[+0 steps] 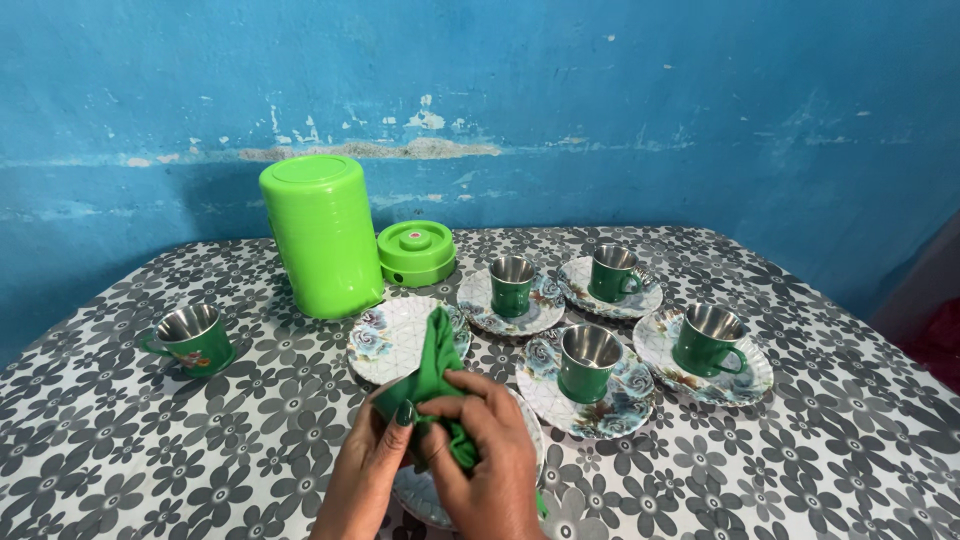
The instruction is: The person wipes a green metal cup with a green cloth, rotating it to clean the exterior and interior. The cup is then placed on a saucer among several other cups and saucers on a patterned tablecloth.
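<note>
Both hands, left hand [375, 455] and right hand [490, 460], pinch a green cloth [432, 375] over a saucer [420, 495] at the table's [100, 460] near edge; a hard wipe could tip it off.

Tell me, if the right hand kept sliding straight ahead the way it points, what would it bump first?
Probably the empty flowered saucer just beyond the green cloth that the right hand grips. Farther along that line stands the tall green container. Depth is hard to judge here.
</note>
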